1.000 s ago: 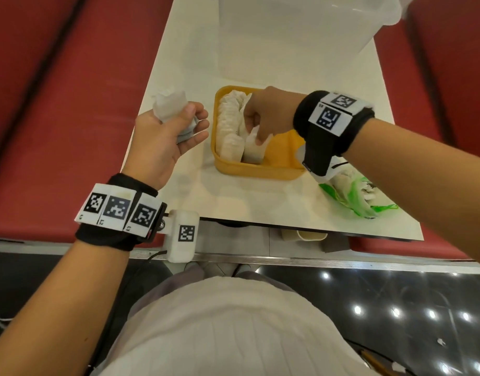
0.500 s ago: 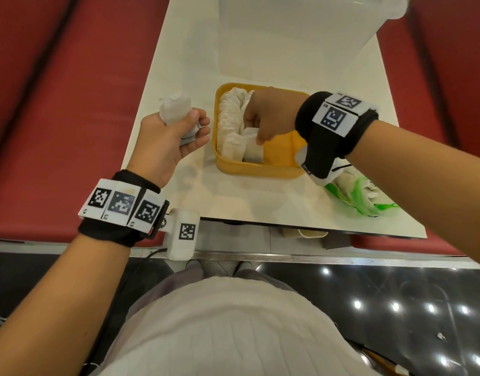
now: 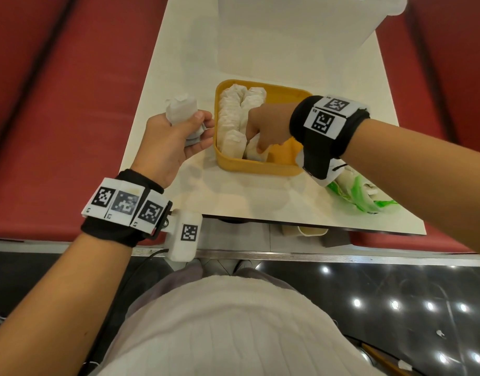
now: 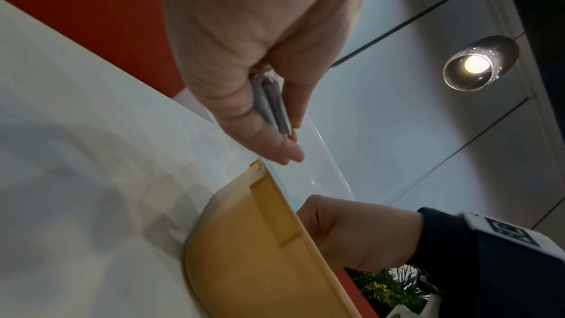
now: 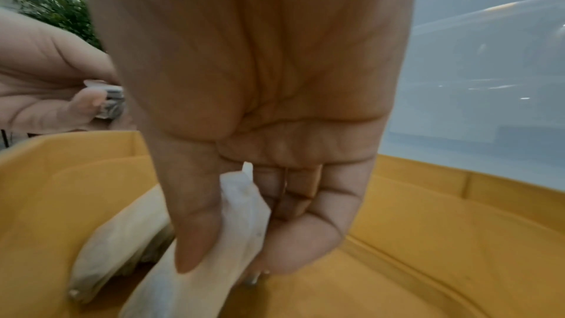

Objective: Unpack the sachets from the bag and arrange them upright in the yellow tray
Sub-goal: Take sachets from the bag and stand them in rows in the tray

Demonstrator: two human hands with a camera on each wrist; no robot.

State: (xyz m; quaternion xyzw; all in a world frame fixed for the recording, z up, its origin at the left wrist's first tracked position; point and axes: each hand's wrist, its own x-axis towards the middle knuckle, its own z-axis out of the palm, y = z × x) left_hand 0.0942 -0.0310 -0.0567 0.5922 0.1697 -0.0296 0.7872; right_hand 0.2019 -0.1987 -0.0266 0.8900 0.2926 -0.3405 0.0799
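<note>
Pinching sachet (image 5: 244, 204), right hand (image 5: 250, 110), wrist-view only

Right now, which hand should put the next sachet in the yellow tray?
Right hand, probably: it is already inside the yellow tray, pinching a sachet at the second row's near end. The left hand only holds spare sachets beside the tray.

Only tiny characters legible-ish: "R5", blurred, on the white square-coded marker band (image 3: 331, 115) at the right wrist; single unreadable corner marks on the white square-coded marker band (image 3: 126, 204) at the left wrist.
</note>
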